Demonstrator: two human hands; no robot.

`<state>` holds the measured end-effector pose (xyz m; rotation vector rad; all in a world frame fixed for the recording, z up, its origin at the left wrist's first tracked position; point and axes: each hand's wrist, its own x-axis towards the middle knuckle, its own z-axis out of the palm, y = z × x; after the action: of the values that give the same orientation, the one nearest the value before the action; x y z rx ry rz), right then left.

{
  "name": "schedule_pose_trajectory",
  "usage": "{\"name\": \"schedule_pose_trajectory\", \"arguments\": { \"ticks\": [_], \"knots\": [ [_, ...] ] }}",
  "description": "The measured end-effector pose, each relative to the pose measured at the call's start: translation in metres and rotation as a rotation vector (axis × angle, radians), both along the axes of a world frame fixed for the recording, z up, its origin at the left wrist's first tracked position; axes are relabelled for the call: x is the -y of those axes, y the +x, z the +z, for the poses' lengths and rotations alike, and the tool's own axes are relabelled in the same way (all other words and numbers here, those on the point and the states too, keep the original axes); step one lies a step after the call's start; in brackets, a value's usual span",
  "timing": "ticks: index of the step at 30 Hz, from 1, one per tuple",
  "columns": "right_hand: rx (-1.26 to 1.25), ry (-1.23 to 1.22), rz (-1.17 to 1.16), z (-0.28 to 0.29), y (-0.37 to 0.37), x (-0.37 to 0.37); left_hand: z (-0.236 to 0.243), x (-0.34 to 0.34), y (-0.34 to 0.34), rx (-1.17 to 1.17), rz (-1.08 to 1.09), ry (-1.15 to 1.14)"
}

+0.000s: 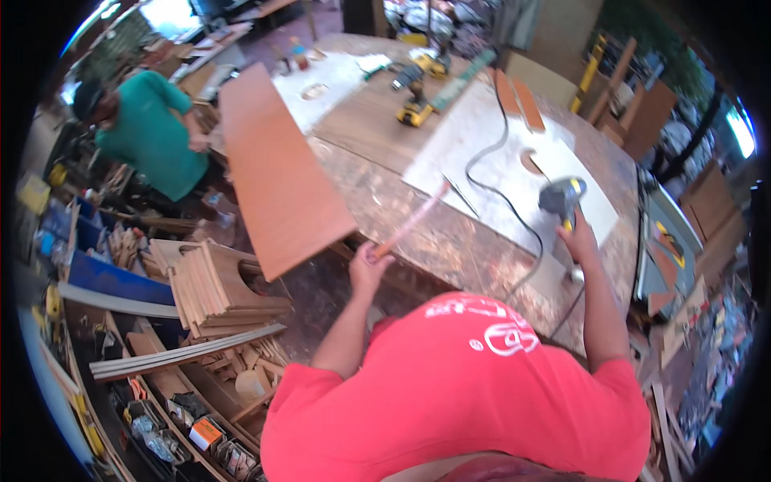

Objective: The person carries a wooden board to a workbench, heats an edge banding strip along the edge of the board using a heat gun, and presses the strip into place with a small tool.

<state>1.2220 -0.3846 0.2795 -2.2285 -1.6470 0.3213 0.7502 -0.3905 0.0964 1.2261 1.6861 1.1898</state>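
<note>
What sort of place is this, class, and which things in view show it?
Probably a woodworking shop: a drill is on the bench, and cut boards are stacked at left.

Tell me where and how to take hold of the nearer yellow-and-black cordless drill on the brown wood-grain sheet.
Grip the yellow-and-black cordless drill by its narrow handle, probably best from the person's near side. The handle rises between the wide yellow base and the dark body, while another yellow power tool crowds its far side.
</note>
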Motion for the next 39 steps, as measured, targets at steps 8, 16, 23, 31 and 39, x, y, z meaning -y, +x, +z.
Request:
{"name": "schedule_pose_trajectory", "arguments": {
  "ticks": [8,16,23,31,39],
  "knots": [
    [0.151,0.002,-0.134,-0.078,0.017,-0.018,0.023,0.011,0.003,-0.251,0.059,-0.001],
    [0.075,0.038,-0.171,-0.127,0.037,-0.044,0.017,0.005,0.0,-0.307,-0.028,0.025],
    [0.08,0.006,-0.204,-0.101,0.022,-0.031,0.027,0.003,-0.001,-0.286,0.022,0.043],
    [0.033,0.533,0.028,-0.115,-0.008,0.019,0.029,0.009,0.004,-0.208,0.01,0.055],
    [-0.558,0.435,0.113,-0.113,-0.048,0.026,0.056,0.01,-0.006,-0.156,-0.058,0.257]
  ]
}}
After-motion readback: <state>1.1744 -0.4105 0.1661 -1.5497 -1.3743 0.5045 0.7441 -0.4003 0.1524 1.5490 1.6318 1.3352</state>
